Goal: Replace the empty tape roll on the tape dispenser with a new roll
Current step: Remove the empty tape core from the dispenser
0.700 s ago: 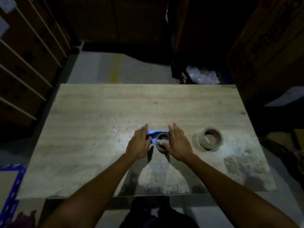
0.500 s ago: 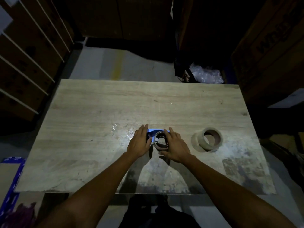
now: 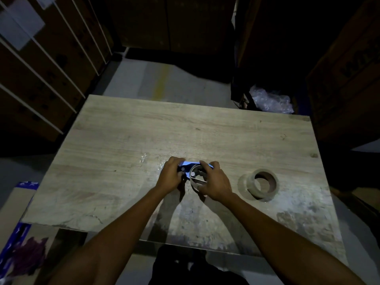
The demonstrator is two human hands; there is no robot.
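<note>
Head view: both hands, left hand (image 3: pixel 170 176) and right hand (image 3: pixel 216 185), clasp the tape dispenser (image 3: pixel 190 168).

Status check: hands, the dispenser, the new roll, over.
Left hand gripping blue dispenser. Right hand on empty core, still mounted. New roll untouched on table. Nothing in the way.

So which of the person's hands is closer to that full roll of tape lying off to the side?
Right. The right hand is nearer the full roll, with bare table between them; the left hand is farther, beyond the dispenser.

text: none legible | cardboard box (image 3: pixel 353 64) — dark print, too dim and cropped to read
</note>
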